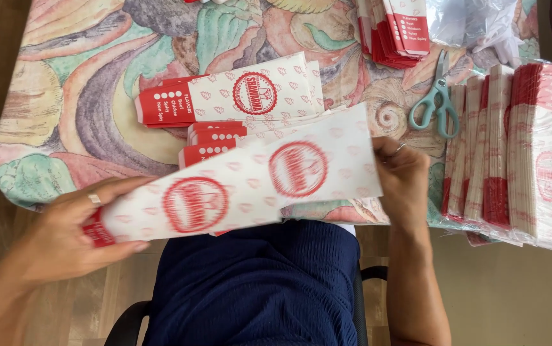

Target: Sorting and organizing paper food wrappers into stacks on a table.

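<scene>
Two long white paper sleeves with red round emblems and red ends are in hand at the near edge of the surface [64, 83], which is covered with a pastel floral cloth. The left hand [64, 237] grasps the nearer paper sleeve [186, 205] by its red end, thumb below and fingers [106, 192] laid over the top. The right hand [404, 182], a ring on one finger, closes on the right edge of the second paper sleeve [317, 163], which overlaps the first; both sheets are blurred, so the exact grip cannot be told.

Behind them, a small flat pile of like sleeves [237, 96] lies mid-surface with red ends to the left, a few more fanned just beneath it. At the right, thick bundles of the same sleeves in clear wrap [532, 147] stand in a row, touching one another. A further stack of red-ended sleeves [394, 32] sits at the far edge, beside crumpled clear plastic film [474, 22]. Pale green-handled scissors [436, 102] lie between the far stack and the wrapped bundles.

Judged from the layout, only a handful of sleeves has been laid out singly; the wrapped bundles, far larger in bulk, appear untouched, so the work seems at an early stage.
</scene>
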